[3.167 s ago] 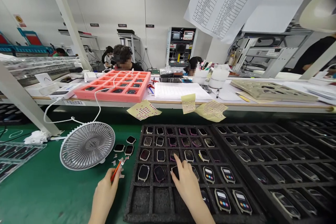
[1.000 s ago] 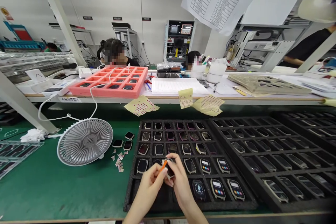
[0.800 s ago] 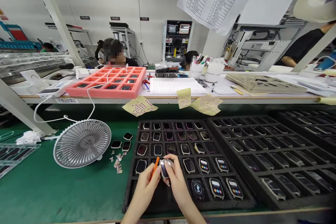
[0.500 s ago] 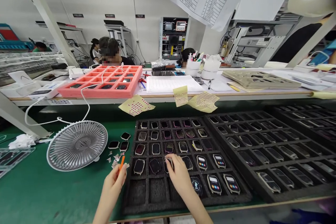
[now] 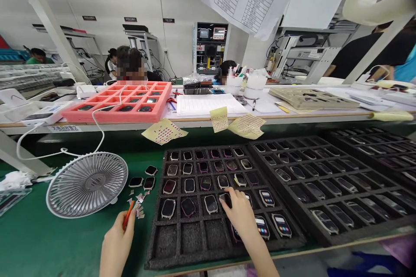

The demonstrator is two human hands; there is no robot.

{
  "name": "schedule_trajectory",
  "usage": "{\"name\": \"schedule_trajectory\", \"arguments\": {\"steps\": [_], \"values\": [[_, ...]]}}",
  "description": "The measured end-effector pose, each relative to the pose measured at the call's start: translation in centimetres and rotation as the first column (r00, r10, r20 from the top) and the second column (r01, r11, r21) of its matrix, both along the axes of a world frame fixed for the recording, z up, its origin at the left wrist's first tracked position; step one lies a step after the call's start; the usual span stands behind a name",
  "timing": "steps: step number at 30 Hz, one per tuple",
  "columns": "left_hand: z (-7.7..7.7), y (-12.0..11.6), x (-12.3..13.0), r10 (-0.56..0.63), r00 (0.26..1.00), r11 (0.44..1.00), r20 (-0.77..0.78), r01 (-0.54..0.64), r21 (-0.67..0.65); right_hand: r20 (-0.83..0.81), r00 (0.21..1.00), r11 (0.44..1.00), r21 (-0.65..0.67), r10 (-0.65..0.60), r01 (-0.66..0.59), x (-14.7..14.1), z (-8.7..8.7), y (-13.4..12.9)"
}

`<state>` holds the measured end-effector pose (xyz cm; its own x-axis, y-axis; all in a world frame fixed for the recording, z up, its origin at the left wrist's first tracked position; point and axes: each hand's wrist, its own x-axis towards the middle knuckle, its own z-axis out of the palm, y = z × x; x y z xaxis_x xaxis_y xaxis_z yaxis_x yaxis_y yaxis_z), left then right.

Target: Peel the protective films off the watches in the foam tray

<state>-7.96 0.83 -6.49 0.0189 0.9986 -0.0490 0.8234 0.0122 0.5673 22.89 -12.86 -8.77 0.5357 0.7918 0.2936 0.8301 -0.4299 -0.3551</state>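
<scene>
My left hand [image 5: 119, 234] is closed on a thin orange tool [image 5: 128, 214], just left of several small paper-like pieces [image 5: 139, 210] on the green mat. Over the nearest black foam tray [image 5: 191, 264], my right hand [image 5: 239, 210] has its fingertips on a watch [image 5: 225, 200] in the fourth row, partly hidden by the fingers. Left of it a watch [image 5: 211, 204] lies in its compartment. Some watches at the tray's right, such as one watch [image 5: 281, 224], have lit screens. Three watches, one of them a dark-screened watch [image 5: 135, 181], lie on the mat.
A round grey fan [image 5: 87, 184] stands at the left with a white cable. More foam trays of watches [image 5: 312, 199] lie to the right. Above, a shelf [image 5: 195, 124] holds a pink tray [image 5: 113, 117], papers and white tubs. Other people are beyond it.
My right hand has moved right, from one watch to the neighbouring one, uncovering the first. My left hand has moved left and down with the orange tool. The whole view has shifted slightly.
</scene>
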Motion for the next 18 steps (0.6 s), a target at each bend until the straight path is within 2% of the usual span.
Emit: {"name": "schedule_trajectory", "arguments": {"steps": [3,5,8,10,12,14,16,18], "values": [[0.5,-0.4,1.0,-0.05,0.995,0.999,0.081,0.05,0.0,-0.123,0.992,0.998,0.048,0.037,-0.031,0.0,-0.3,-0.1],[0.8,-1.0,2.0,-0.108,0.975,0.994,0.194,0.108,0.013,-0.251,0.965,0.994,0.094,0.077,-0.055,0.3,-0.3,-0.2],[1.2,-2.7,4.5,-0.271,0.864,0.959,0.424,0.28,0.041,-0.494,0.853,0.967,0.25,0.168,-0.045,0.3,0.5,-0.2],[1.7,-4.3,6.7,-0.382,0.743,0.89,0.549,0.456,0.002,-0.677,0.684,0.922,0.388,0.272,0.017,-0.2,1.6,0.0],[2.5,-5.8,8.9,-0.443,0.628,0.778,0.64,0.624,-0.074,-0.814,0.425,0.874,0.476,0.397,0.095,-1.1,2.9,0.2],[3.3,-7.0,10.8,-0.46,0.544,0.675,0.702,0.728,-0.122,-0.867,0.142,0.852,0.497,0.478,0.164,-2.4,4.0,0.4],[4.0,-7.7,12.2,-0.452,0.5,0.626,0.738,0.768,-0.136,-0.864,-0.083,0.855,0.471,0.497,0.216,-3.7,4.7,0.7],[4.4,-8.0,13.1,-0.441,0.481,0.614,0.758,0.777,-0.136,-0.838,-0.214,0.857,0.447,0.501,0.256,-4.7,5.0,1.0]]}}
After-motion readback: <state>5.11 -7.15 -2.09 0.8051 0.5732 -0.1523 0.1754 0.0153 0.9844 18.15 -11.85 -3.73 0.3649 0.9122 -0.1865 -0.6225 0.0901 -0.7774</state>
